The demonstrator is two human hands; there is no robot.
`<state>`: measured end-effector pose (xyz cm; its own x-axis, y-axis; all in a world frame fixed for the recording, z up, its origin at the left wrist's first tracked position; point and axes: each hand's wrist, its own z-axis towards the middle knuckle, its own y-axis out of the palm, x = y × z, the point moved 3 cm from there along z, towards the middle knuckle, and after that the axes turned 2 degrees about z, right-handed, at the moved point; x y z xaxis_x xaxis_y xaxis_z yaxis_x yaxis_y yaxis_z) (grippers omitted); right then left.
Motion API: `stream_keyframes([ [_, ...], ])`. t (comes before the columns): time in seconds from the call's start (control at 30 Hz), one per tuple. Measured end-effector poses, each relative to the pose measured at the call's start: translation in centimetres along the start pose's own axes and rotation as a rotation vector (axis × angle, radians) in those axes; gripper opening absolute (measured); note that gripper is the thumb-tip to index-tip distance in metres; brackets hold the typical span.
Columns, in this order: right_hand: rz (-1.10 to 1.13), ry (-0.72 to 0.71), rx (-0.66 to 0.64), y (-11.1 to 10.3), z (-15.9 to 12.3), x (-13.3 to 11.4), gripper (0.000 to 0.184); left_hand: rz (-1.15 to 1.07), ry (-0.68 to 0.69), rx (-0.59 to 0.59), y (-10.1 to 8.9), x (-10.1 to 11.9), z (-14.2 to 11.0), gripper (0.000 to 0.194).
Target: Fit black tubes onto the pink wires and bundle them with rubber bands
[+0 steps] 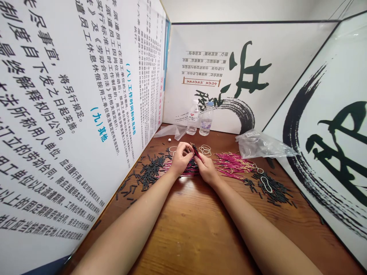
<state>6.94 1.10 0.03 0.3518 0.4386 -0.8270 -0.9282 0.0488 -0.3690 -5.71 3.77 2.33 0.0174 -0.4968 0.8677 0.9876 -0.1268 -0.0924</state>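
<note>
In front of me, my right hand [207, 169] is closed around a small bundle of thin red wires [196, 151] with dark sleeves near their upper ends. My left hand [181, 159] is pinched close to the bundle's top; what its fingertips hold is too small to make out. Beneath and between the hands lie more wires with black sleeves [192, 168]. A spread of pinkish-red wires [232, 164] with tan ends extends to the right. Short black tubes [150, 172] lie heaped by my left hand, and another heap of black tubes [276, 191] is farther right.
Two plastic bottles [205, 124] stand at the back of the wooden table [189, 229]. Rubber bands [205, 150] lie behind my hands, others at right [266, 185]. Clear plastic bags [260, 144] rest near the back. Printed panels [212, 46] enclose the table.
</note>
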Motion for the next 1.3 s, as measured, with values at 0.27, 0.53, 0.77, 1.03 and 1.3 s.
stream_keyframes([
  [0.27, 0.008, -0.012, -0.004, -0.1, 0.0, 0.2, 0.032, -0.131, -0.123, -0.139, 0.3, -0.7, 0.0, 0.003],
  [0.53, 0.0, -0.011, -0.042, 0.0, 0.0, -0.1, 0.031, -0.025, -0.059, -0.126, -0.1, -0.8, 0.2, 0.005],
  [0.77, 0.004, -0.015, -0.039, 0.1, 0.0, -0.1, 0.031, -0.022, -0.056, -0.038, 0.0, -0.8, 0.1, 0.005],
  [1.03, -0.019, -0.035, -0.032, 0.1, -0.1, -0.2, 0.031, -0.077, -0.081, 0.048, -0.3, -1.7, 0.5, 0.012],
  [1.3, -0.047, -0.021, -0.001, 0.0, -0.1, -0.1, 0.032, -0.208, -0.087, 0.102, 0.0, -1.6, 0.4, 0.016],
])
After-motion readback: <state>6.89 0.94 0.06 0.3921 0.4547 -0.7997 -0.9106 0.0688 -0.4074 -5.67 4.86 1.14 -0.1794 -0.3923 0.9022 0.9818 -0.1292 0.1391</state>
